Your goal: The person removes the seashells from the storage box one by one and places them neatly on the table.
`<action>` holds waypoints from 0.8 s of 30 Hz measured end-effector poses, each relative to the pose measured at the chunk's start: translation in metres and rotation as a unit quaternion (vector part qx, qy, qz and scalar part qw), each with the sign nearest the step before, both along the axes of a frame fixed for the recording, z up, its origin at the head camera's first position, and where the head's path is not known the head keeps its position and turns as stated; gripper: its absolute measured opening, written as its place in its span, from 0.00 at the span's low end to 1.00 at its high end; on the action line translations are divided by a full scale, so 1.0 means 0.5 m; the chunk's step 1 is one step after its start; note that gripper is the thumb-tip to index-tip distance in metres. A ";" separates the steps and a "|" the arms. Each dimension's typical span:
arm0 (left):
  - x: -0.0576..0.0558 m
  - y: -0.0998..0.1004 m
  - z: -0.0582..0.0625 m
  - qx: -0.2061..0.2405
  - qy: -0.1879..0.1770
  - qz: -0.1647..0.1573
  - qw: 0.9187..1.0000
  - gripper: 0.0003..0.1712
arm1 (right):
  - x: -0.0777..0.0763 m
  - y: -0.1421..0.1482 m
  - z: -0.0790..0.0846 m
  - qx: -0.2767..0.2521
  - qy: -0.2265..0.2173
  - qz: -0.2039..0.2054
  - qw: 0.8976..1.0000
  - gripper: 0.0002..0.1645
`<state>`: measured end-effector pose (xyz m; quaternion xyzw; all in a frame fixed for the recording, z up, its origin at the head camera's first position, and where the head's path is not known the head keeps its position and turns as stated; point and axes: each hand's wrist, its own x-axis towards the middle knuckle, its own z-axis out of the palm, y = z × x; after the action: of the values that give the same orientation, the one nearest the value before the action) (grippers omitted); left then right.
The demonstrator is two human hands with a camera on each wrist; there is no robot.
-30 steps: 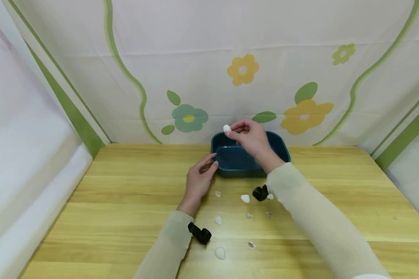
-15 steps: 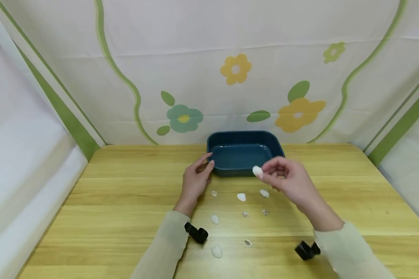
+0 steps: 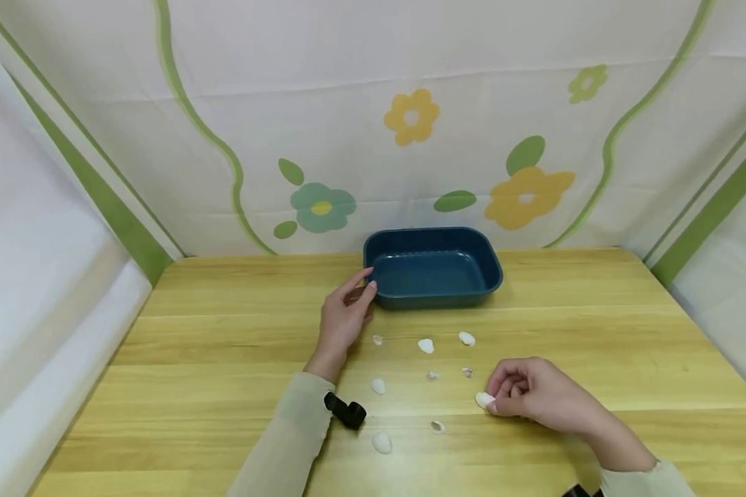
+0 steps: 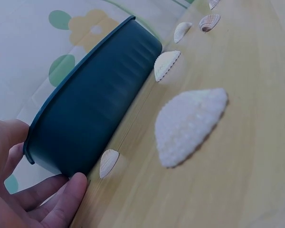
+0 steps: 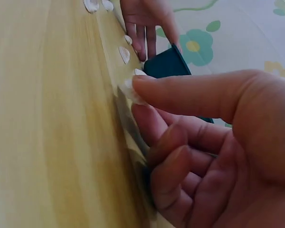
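Observation:
My right hand (image 3: pixel 541 397) pinches a white seashell (image 3: pixel 484 400) between thumb and index finger, low over the table's right half. In the right wrist view the thumb partly covers this shell (image 5: pixel 131 91), and the other fingers are curled into the palm. My left hand (image 3: pixel 340 317) rests against the left end of a dark blue rectangular container (image 3: pixel 435 301), its fingers touching the rim and side. Several shells lie on the wood in front of the container, among them a white one (image 3: pixel 425 346) and a larger pale one (image 3: pixel 382 442). No shells show inside the container.
The wooden table (image 3: pixel 224 331) meets a white flowered curtain (image 3: pixel 342 138) at the back, with the container close to it. More white cloth (image 3: pixel 50 228) hangs on the left. A black wrist camera (image 3: pixel 348 412) sits by the left sleeve.
My right hand has come from above the container toward the front right and down near the table, still pinching the white seashell. The left hand stays at the container's left end.

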<state>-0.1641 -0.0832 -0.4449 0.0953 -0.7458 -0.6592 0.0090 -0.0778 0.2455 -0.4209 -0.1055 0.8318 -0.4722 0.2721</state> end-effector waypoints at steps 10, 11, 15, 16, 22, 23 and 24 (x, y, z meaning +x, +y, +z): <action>0.007 -0.004 -0.002 0.001 -0.003 0.002 1.000 0.22 | 0.007 0.005 0.000 0.032 0.025 0.022 0.999 0.13; 0.008 -0.004 -0.002 0.000 -0.004 0.001 1.000 0.22 | 0.008 0.005 0.000 0.034 0.022 0.020 0.999 0.13; 0.008 0.000 0.000 -0.002 -0.005 -0.002 1.000 0.22 | 0.012 0.007 -0.002 0.035 0.018 0.017 0.999 0.13; 0.008 0.001 0.001 -0.002 -0.004 -0.003 1.000 0.22 | 0.012 0.009 -0.002 0.034 0.019 0.018 0.999 0.13; 0.006 0.003 0.006 -0.004 -0.003 -0.005 1.000 0.22 | 0.009 0.013 -0.002 0.028 0.013 0.013 0.999 0.15; 0.006 0.004 0.005 -0.005 -0.003 -0.005 1.000 0.22 | 0.008 0.014 -0.003 0.024 0.009 0.011 1.000 0.15; 0.006 0.003 0.004 -0.005 -0.003 -0.004 1.000 0.23 | 0.007 0.015 -0.005 0.019 0.005 0.010 1.000 0.15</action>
<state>-0.1612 -0.0815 -0.4427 0.0939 -0.7497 -0.6551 0.0049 -0.0742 0.2529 -0.4232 -0.1116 0.8409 -0.4529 0.2745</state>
